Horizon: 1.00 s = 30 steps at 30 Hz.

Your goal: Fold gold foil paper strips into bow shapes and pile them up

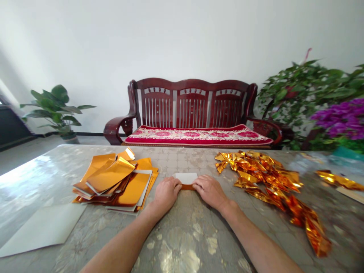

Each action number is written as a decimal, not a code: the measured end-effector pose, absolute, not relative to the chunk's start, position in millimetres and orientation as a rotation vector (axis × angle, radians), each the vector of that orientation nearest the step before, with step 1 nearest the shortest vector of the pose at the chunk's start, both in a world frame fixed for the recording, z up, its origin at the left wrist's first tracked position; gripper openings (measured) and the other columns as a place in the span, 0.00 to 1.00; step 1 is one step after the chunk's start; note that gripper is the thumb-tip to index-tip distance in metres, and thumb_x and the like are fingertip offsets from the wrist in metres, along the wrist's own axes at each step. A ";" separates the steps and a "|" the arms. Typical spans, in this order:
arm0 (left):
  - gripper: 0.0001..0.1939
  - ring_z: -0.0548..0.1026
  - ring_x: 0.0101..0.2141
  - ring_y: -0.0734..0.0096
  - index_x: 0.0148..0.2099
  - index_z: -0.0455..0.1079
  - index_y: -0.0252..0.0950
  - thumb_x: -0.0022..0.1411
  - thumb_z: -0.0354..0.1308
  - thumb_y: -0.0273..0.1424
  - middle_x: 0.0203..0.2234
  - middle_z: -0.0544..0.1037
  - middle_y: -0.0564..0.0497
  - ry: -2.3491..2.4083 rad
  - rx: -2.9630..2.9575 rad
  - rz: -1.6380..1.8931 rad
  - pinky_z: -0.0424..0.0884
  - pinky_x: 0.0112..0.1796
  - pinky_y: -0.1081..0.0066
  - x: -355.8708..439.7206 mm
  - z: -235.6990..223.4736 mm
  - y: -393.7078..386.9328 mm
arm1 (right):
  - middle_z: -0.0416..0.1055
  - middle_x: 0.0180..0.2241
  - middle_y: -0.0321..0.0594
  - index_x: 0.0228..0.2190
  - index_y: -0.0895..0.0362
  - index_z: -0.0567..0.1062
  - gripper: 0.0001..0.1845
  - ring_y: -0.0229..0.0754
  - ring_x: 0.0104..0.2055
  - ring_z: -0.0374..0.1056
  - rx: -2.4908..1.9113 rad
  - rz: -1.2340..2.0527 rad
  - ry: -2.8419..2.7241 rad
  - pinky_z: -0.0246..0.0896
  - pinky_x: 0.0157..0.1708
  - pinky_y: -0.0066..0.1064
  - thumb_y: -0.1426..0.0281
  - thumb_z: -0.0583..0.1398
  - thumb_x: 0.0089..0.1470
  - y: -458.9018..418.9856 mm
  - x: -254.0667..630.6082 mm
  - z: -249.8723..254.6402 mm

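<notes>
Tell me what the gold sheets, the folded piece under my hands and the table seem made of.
The stacked sheets look like thin gold metallic foil backed with white paper: mirror glare on top, pale edges. The folded piece seems the same, white side up, gold showing beneath. The table top looks like polished stone, given its veining and glare, though laminate is possible.

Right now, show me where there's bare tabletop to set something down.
Bare tabletop shows between your forearms, below the left hand and right hand, and in a strip behind the folded white piece. Crowded: the gold foil stack and crumpled gold foil flank both hands.
</notes>
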<state>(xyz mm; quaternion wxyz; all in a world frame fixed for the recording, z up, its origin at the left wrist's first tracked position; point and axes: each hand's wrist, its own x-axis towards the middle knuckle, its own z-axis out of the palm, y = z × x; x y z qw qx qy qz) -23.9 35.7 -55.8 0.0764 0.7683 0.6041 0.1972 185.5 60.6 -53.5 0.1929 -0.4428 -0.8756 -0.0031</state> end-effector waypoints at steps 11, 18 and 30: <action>0.09 0.76 0.32 0.69 0.36 0.77 0.41 0.62 0.55 0.34 0.31 0.81 0.52 1.879 2.048 0.607 0.59 0.31 0.73 -21.9 -50.1 38.7 | 0.76 0.35 0.37 0.32 0.54 0.77 0.09 0.41 0.40 0.67 -1.374 0.024 -2.431 0.54 0.39 0.30 0.67 0.58 0.63 59.4 183.1 -52.0; 0.10 0.77 0.36 0.66 0.43 0.76 0.42 0.64 0.53 0.34 0.33 0.82 0.51 1.938 2.101 0.572 0.62 0.33 0.72 -19.7 -48.7 37.1 | 0.77 0.36 0.36 0.34 0.53 0.77 0.07 0.42 0.40 0.68 -1.392 0.017 -2.430 0.54 0.39 0.31 0.66 0.59 0.62 61.4 184.1 -52.3; 0.09 0.77 0.41 0.64 0.47 0.70 0.40 0.65 0.53 0.32 0.37 0.81 0.50 1.961 2.206 0.527 0.65 0.40 0.69 -17.0 -51.3 36.1 | 0.77 0.35 0.36 0.35 0.52 0.77 0.05 0.42 0.40 0.68 -1.452 0.019 -2.399 0.53 0.38 0.31 0.66 0.60 0.61 60.5 183.3 -50.5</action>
